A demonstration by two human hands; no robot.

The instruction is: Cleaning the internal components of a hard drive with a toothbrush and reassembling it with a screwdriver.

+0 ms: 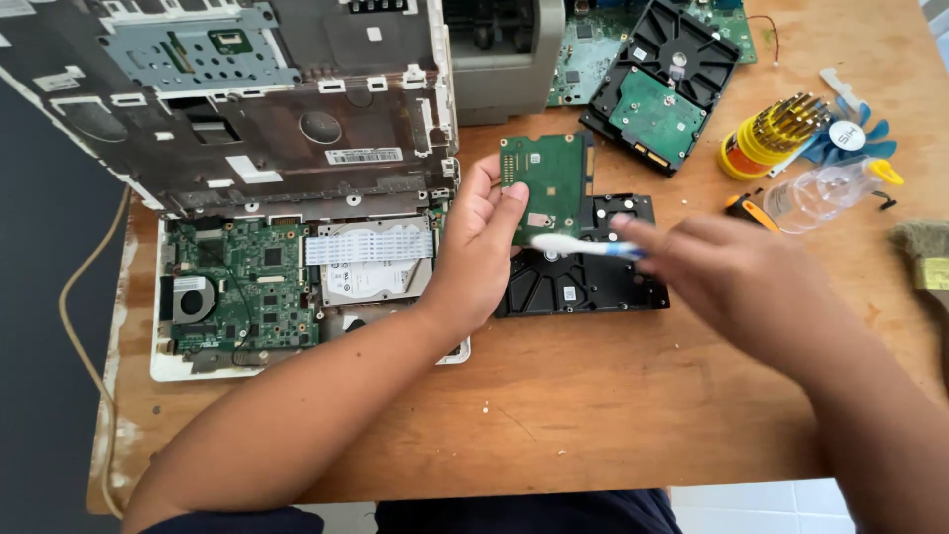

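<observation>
Landmark: black drive body (583, 282), lying flat on the wooden table (593, 415).

Left hand (479, 247) is just left of the drive body, fingers clamped on the left edge of a green circuit board (552, 188). The board is held upright, lifted off the drive body and just above its far-left corner.

Right hand (736, 277) is at the drive body's right edge, blurred, closed on a white toothbrush (573, 244). The brush head meets the board's lower edge.

Left of the drive body: an opened laptop (267, 287), its motherboard and silver drive exposed, cover tilted up behind.

Beyond the drive body: a second hard drive (662, 84), green board up. To the far right: a yellow bit holder (766, 138), a clear bottle (820, 193) and a blue fan (850, 138). A paintbrush (924, 257) lies at the right table edge
</observation>
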